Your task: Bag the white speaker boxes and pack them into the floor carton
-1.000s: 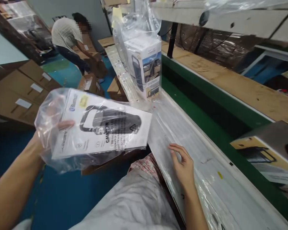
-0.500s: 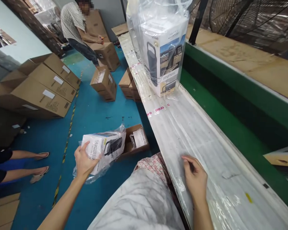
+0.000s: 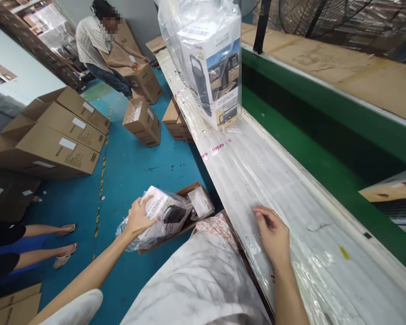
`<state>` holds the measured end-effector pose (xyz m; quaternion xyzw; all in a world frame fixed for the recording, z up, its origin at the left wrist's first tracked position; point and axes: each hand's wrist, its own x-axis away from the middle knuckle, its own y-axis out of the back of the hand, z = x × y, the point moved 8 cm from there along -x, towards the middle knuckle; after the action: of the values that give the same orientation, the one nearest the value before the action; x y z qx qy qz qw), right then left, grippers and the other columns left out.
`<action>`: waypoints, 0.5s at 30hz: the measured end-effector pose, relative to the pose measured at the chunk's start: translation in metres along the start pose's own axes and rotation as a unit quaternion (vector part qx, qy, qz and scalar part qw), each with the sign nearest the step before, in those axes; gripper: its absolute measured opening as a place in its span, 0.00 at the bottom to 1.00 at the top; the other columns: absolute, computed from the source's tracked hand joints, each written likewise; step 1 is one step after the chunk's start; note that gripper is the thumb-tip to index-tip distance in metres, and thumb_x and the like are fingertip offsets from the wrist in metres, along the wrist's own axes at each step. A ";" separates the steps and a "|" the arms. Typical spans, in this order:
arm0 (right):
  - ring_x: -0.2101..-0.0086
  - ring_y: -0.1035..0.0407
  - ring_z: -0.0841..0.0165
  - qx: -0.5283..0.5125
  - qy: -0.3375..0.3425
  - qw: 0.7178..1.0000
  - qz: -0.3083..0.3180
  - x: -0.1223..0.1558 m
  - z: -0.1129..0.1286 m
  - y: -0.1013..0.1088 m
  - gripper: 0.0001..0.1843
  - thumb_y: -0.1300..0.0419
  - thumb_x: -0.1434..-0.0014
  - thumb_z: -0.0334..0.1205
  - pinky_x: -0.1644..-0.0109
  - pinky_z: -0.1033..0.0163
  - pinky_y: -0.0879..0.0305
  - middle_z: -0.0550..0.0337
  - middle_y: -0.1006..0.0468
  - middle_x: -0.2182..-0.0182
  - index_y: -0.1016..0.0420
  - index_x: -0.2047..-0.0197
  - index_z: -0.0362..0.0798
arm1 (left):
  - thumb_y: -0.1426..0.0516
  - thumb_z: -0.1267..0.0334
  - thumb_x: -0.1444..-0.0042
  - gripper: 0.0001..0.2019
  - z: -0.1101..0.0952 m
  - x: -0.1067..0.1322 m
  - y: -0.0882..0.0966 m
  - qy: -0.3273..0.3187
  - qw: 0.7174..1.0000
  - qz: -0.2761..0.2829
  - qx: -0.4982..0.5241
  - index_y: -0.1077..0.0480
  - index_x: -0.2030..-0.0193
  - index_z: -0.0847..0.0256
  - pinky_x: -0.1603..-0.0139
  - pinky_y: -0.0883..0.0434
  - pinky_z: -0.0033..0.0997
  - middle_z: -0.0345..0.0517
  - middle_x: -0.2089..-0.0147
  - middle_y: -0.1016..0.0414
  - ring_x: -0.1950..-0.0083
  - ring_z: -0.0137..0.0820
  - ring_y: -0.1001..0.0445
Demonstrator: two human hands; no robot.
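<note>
My left hand (image 3: 140, 219) grips the end of a white printed box (image 3: 160, 207) wrapped in a clear plastic bag. The box lies tilted, its far part inside an open brown carton (image 3: 152, 247) on the floor. A smaller white packet (image 3: 201, 201) sits at the carton's far end. My right hand (image 3: 273, 234) rests on the plastic-covered bench (image 3: 243, 180), fingers curled and thumb close to the index finger, with nothing visible in them. Farther up the bench stands another bagged white box (image 3: 213, 76), upright, printed with a dark handled device.
Open brown cartons (image 3: 61, 135) stand in a row on the left. More cartons (image 3: 142, 122) lie ahead on the blue floor. A person (image 3: 98, 49) bends over a carton at the back; another person's legs (image 3: 43, 239) show at left. A green trough (image 3: 301, 135) runs along the right.
My left hand has moved the bagged box rightward, bringing it over and partly into the carton. My right hand stays on the bench. The view has shifted slightly.
</note>
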<state>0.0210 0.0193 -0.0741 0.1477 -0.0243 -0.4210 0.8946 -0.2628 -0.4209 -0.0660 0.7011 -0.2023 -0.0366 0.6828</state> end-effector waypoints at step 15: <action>0.52 0.19 0.57 -0.023 -0.019 1.000 0.010 0.000 -0.002 -0.001 0.15 0.38 0.31 0.50 0.40 0.48 0.26 0.52 0.13 0.56 0.13 0.57 0.51 | 0.45 0.33 0.39 0.47 0.016 -0.015 -0.040 0.409 0.899 -0.078 0.133 0.54 0.21 0.53 0.33 0.34 0.71 0.73 0.26 0.44 0.23 0.69 0.41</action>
<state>0.0206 0.0195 -0.0762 0.1187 -0.0330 -0.4157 0.9011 -0.2728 -0.4319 -0.1089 0.7521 0.1469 0.2277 0.6007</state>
